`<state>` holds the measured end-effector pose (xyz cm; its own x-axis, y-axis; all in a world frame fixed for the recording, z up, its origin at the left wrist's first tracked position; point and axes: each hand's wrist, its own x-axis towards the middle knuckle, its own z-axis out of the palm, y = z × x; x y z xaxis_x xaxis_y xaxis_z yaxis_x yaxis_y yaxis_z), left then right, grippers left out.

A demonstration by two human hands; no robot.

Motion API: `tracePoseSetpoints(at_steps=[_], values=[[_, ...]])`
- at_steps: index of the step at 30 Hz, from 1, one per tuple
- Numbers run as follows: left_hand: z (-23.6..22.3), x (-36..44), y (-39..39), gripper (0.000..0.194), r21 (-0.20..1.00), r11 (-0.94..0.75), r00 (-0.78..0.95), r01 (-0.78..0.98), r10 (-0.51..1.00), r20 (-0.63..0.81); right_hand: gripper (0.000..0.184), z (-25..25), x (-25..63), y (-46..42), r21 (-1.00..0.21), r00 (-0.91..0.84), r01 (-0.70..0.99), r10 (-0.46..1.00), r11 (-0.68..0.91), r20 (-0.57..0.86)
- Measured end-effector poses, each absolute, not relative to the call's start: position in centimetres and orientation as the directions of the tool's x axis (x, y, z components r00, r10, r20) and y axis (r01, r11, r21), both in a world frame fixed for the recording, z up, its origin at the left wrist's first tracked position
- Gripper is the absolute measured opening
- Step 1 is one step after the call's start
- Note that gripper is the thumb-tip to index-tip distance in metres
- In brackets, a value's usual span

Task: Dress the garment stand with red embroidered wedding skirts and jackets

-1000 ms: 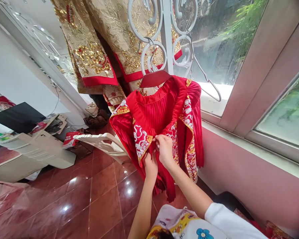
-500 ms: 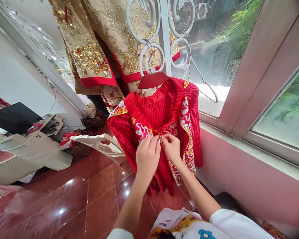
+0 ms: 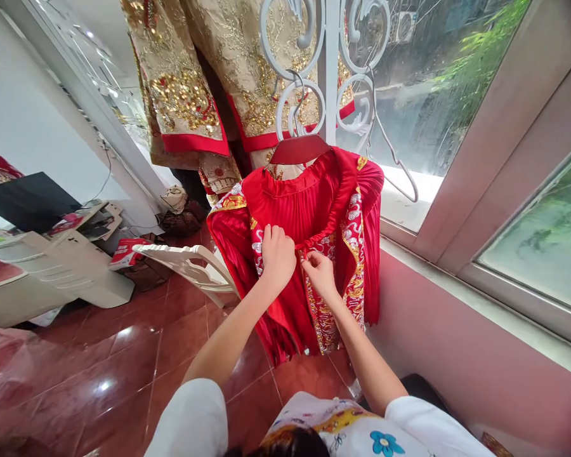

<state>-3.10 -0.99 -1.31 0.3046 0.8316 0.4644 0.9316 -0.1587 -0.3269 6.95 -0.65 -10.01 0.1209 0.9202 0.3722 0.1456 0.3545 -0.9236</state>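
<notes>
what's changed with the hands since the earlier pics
The left hand has moved up, from below the right hand at first to slightly above it, at the front of the red pleated fabric garment; its grip is hidden. The right hand stays pinching the upper front, and the garment still hangs from the dark red hanger with a metal hook.

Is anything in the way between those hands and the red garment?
No, nothing visible: the right hand pinches the red garment at its front, and the left hand is close beside. The white chair stands partly behind the garment, not between.
</notes>
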Motion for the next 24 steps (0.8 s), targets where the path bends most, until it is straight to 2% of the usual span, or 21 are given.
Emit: tracePoseSetpoints(at_steps=[4,7,10,13,16,21,24], values=[[-1.2,-3.7,-2.0,0.022,-0.280,-0.283,0.391,0.918,0.766,0.510,0.018,-10.1,8.7,-1.5,-0.936,0.086,0.094,0.934,0.338,0.346],[-1.1,-4.4,-3.1,0.019,-0.158,-0.403,0.423,0.901,0.742,0.519,0.023,-10.3,9.8,-2.2,-0.946,0.019,0.112,0.951,0.304,0.308],[-0.7,-5.1,-3.9,0.014,-0.024,-0.477,0.426,0.879,0.760,0.491,0.031,-10.0,10.4,-3.1,-0.957,-0.100,0.110,0.961,0.268,0.258],[0.0,-5.8,-4.3,0.012,0.019,-0.527,0.468,0.850,0.771,0.432,0.033,-9.1,10.7,-4.2,-0.970,-0.179,0.043,0.957,0.240,0.229],[0.6,-6.3,-4.5,0.019,-0.046,-0.522,0.495,0.852,0.774,0.395,0.033,-8.3,11.1,-5.1,-0.974,-0.215,0.023,0.952,0.227,0.217],[1.0,-4.9,-3.6,0.040,-0.250,-0.323,0.400,0.913,0.831,0.386,0.031,-8.2,11.5,-5.6,-0.964,-0.237,0.093,0.946,0.251,0.223],[0.9,-3.3,-1.8,0.037,-0.315,-0.224,0.326,0.922,0.889,0.320,0.030,-8.4,11.6,-5.8,-0.963,-0.236,0.106,0.947,0.248,0.218]])
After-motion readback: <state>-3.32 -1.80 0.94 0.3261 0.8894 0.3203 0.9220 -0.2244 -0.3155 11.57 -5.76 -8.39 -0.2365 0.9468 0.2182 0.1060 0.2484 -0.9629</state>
